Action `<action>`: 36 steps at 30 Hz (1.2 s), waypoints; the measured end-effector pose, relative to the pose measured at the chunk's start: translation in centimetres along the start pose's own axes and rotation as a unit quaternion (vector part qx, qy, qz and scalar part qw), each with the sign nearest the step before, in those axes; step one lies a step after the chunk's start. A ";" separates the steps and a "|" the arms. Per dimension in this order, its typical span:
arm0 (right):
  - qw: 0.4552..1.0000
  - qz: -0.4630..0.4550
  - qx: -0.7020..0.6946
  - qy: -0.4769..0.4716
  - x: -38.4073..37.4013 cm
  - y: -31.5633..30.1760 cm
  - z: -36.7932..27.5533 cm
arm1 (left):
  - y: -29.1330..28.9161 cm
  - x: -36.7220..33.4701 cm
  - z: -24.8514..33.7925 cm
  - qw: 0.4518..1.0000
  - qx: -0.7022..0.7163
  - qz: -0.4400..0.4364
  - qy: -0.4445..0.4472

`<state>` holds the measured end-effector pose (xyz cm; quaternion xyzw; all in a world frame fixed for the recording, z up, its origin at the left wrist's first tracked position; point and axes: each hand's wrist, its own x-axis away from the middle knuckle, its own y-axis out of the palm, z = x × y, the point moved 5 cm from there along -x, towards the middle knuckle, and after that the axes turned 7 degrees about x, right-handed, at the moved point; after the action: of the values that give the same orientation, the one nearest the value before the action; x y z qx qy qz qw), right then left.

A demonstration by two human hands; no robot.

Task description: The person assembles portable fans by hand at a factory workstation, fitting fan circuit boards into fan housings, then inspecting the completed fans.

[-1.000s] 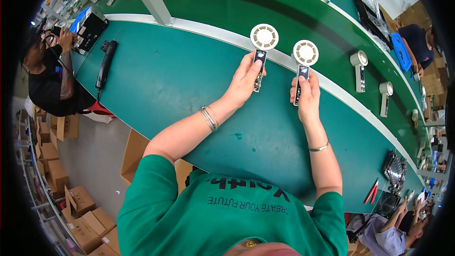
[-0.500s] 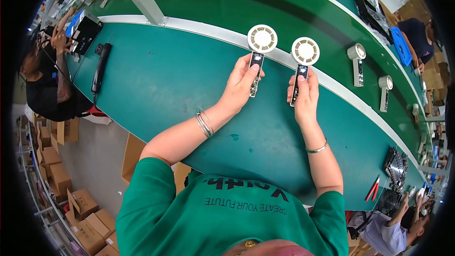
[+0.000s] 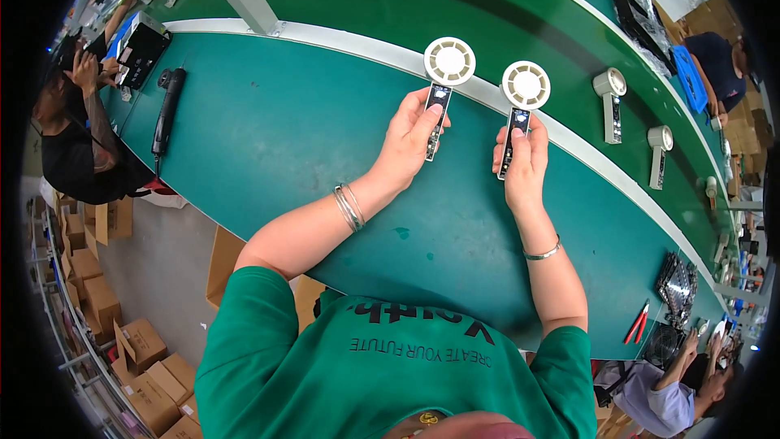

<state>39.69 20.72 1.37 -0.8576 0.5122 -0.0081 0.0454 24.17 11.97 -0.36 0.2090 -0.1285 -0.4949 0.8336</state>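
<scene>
My left hand (image 3: pixel 413 128) grips a white handheld fan (image 3: pixel 449 62) by its handle, thumb laid over the open handle face where a dark circuit board shows. A second white handheld fan (image 3: pixel 526 85) of the same kind is held by its handle in my right hand (image 3: pixel 524 154), thumb also on the exposed board. Both round slotted heads point away from me, above the bench's far rail. The two fans are side by side and apart. My curled fingers behind the handles are partly hidden.
A green bench (image 3: pixel 325 146) lies under my arms; beyond its white rail (image 3: pixel 366 47) runs a green belt with more fans (image 3: pixel 613 106). A black corded electric screwdriver (image 3: pixel 168 111) lies at left, red-handled pliers (image 3: pixel 638 323) at right. Co-workers sit on both sides; cardboard boxes (image 3: pixel 146 345) stand at lower left.
Both fans have shifted slightly upward in the picture, still in my hands. Fans on the belt appear slightly displaced. The co-worker at left has moved a hand.
</scene>
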 end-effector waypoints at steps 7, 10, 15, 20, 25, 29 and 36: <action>0.999 -0.012 -0.034 -0.007 0.1 0.3 -0.2 | 0.2 0.3 0.6 1.000 0.016 -0.014 0.008; 1.000 -0.007 -0.029 -0.010 0.2 0.3 -0.2 | 0.2 0.4 0.7 0.999 0.020 -0.020 0.021; 0.999 -0.003 -0.039 0.002 0.3 0.3 -0.2 | 0.2 0.4 0.6 0.999 0.023 -0.026 0.012; 0.999 -0.004 -0.052 0.001 0.2 0.4 -0.2 | 0.0 0.5 0.4 0.999 0.034 -0.021 0.010; 0.999 -0.006 -0.045 -0.001 0.2 0.4 -0.4 | 0.0 0.4 0.4 0.999 0.033 -0.027 0.009; 0.999 -0.005 -0.050 -0.004 0.3 0.5 -0.5 | 0.1 0.5 0.5 0.999 0.032 -0.025 0.011; 0.999 -0.005 -0.037 -0.018 0.5 0.7 -0.8 | 0.2 0.8 1.2 0.998 0.032 -0.033 0.034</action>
<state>39.23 19.93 2.05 -0.8615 0.5066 0.0262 0.0232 24.20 11.10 0.74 0.2560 -0.1088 -0.5102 0.8138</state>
